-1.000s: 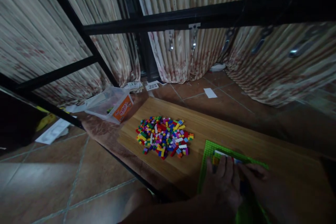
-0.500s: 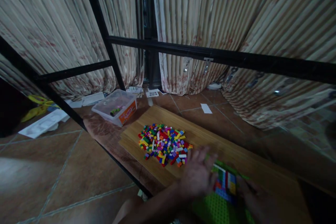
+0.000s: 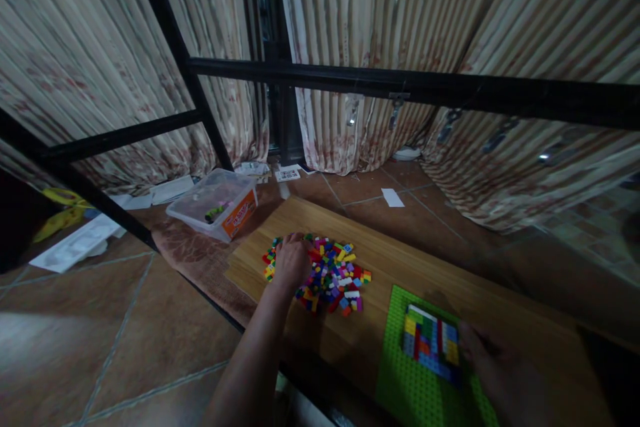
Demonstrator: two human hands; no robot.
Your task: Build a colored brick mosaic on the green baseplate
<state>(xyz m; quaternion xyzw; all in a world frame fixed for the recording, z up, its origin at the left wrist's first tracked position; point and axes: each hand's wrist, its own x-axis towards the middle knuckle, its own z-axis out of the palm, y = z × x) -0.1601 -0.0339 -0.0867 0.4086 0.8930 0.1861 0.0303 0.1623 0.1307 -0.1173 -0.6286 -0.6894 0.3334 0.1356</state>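
My left hand [image 3: 293, 261] reaches down into a pile of colourful toy building bricks [image 3: 333, 273]. Its fingers are bent together and their tips are hidden among the bricks, so what they pinch does not show. A green studded baseplate [image 3: 400, 367] lies on the wooden board to the right. On it sits a rectangular block of joined bricks [image 3: 431, 340] in yellow, blue, red, green and white. Beside the baseplate's right edge is my right hand [image 3: 495, 370], dim, with a finger stretched towards the block's right side; whether it touches is unclear.
The wooden board [image 3: 370, 237] lies on a brown cloth [image 3: 200, 267]. A clear plastic box [image 3: 213, 203] with an orange label and a few pieces inside stands at its far left. Black metal bars [image 3: 320, 73] cross ahead, before striped curtains. Papers lie on the tiled floor.
My left hand has moved left from over the baseplate to the brick pile, uncovering the baseplate and the block of bricks. My right hand stays by the baseplate's right side.
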